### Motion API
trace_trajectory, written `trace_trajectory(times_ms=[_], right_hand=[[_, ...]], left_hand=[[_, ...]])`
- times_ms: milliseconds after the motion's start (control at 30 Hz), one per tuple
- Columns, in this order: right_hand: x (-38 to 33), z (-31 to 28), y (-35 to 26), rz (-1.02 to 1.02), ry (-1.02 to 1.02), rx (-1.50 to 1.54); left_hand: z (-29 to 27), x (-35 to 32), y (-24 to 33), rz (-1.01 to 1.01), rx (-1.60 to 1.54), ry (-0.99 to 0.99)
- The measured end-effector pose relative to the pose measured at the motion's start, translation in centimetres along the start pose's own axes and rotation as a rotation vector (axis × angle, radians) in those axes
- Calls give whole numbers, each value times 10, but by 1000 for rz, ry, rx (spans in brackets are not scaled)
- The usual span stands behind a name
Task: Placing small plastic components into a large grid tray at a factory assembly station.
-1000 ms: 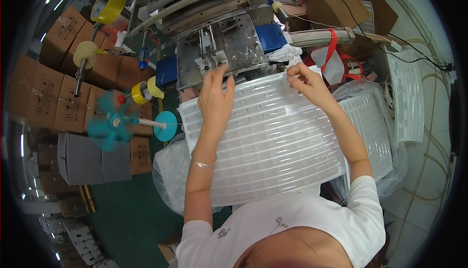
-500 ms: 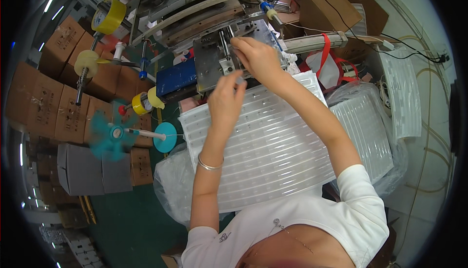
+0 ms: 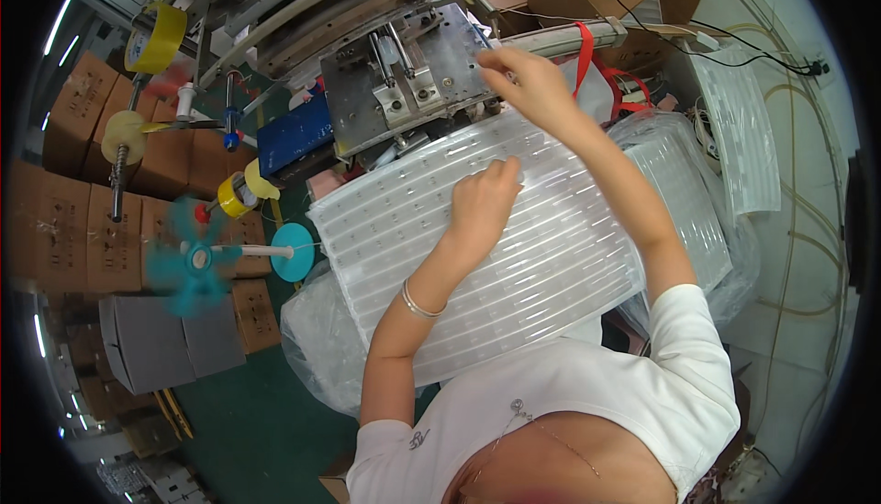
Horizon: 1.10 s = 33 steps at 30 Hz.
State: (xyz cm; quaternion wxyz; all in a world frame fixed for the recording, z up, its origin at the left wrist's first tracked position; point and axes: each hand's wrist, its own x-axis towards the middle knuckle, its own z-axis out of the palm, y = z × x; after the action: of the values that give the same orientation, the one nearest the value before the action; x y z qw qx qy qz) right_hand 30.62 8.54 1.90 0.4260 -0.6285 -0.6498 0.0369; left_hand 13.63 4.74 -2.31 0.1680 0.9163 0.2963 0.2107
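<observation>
A wide stack of clear ribbed plastic sheets [image 3: 541,265] lies in front of me. My left hand [image 3: 484,199] rests on its upper part with fingers curled, pressing the top sheet. My right hand [image 3: 525,85] is raised past the stack's far edge, beside the grey metal plate [image 3: 418,68] of a machine; its fingers are pinched together, and I cannot tell what they hold. A bracelet sits on my left wrist.
A teal spool on a rod [image 3: 292,252] and a blurred teal wheel [image 3: 188,265] stand at the left. Yellow tape rolls [image 3: 158,38], brown cartons [image 3: 64,192], a blue box [image 3: 294,132], red straps [image 3: 601,64] and bagged sheets [image 3: 707,220] surround the stack.
My left hand has dropped from the machine plate down onto the sheets. My right hand has moved right, off the plate's middle to its right edge.
</observation>
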Motion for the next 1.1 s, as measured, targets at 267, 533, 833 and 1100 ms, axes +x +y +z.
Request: trace_trajectory(times_ms=[267, 533, 833, 1100], right_hand=[[-113, -49, 59, -272, -529, -509], [-96, -56, 52, -91, -500, -333], [-42, -19, 40, 162, -63, 218], [-49, 6, 33, 212, -76, 484]], left_hand=[[55, 12, -1, 216, 236, -84], [68, 10, -5, 115, -3, 12], [26, -2, -4, -57, -49, 57], [-42, -20, -59, -343, -2, 327]])
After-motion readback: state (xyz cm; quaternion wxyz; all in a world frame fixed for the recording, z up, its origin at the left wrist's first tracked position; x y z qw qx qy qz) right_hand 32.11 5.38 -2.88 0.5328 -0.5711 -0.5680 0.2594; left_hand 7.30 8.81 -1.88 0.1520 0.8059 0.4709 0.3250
